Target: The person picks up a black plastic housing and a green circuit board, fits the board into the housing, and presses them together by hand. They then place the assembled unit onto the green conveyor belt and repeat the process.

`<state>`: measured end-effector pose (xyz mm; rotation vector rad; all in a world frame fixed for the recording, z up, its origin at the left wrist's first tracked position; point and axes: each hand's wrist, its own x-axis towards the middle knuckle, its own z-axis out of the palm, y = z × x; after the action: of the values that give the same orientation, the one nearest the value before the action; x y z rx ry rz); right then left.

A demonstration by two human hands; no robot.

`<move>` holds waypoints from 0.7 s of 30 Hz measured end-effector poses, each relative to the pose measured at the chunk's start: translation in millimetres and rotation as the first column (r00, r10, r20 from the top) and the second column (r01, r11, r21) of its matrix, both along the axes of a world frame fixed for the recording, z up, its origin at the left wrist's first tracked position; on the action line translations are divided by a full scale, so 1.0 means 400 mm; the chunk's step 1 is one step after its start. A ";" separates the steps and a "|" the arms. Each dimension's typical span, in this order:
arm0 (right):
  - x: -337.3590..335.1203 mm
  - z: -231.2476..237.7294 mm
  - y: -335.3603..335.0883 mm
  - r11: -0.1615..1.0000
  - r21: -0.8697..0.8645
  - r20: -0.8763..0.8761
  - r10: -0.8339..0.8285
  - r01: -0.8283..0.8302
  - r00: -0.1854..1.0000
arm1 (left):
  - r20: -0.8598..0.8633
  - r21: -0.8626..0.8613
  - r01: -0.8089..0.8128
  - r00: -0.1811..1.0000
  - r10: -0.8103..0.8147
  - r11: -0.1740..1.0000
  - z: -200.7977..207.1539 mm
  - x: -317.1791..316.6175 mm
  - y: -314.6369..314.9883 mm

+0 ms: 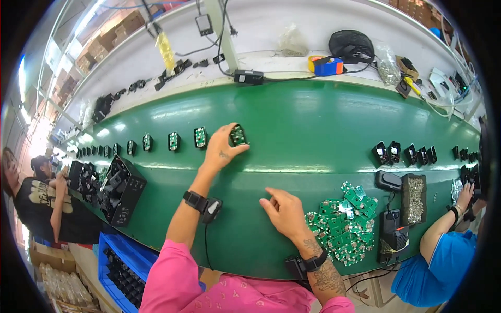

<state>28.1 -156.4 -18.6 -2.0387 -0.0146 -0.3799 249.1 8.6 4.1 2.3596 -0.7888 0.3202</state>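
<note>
My left hand (222, 148) grips a small black plastic housing (238, 136) by its sides, at the right end of a row on the green table. Inside this housing a green circuit board shows. Just left of my hand stands a similar housing with a board (200, 137), and several more continue the row leftward. My right hand (284, 211) hovers over the middle of the table, thumb and index finger apart with nothing between them. Close to its right lies a loose heap of green circuit boards (344, 224).
Right of the heap are a brick-like block (414, 198), a black device (394, 237) and several black housings (395, 153). A black bin of parts (122, 193) stands left, above a blue crate (122, 245). Co-workers sit at both sides. A cabled shelf (284, 65) runs behind.
</note>
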 end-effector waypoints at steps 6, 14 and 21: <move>0.004 -0.042 0.014 0.993 -0.118 0.049 0.016 -0.010 0.999 | 0.235 0.470 -0.147 0.971 0.037 0.870 0.014 0.000 -0.006; -0.002 -0.062 0.002 0.986 -0.121 -0.155 0.095 -0.114 0.983 | -0.119 0.295 0.682 0.721 -0.683 0.669 0.092 -0.177 -0.546; -0.004 -0.102 -0.001 0.966 -0.239 0.216 0.149 -0.096 0.965 | -0.285 0.485 0.533 0.846 -0.450 0.693 0.052 -0.359 -0.917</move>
<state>26.6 -156.7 -59.3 -2.1934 -0.3420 -0.5572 105.4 -358.2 25.1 2.4988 -1.5687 -0.3638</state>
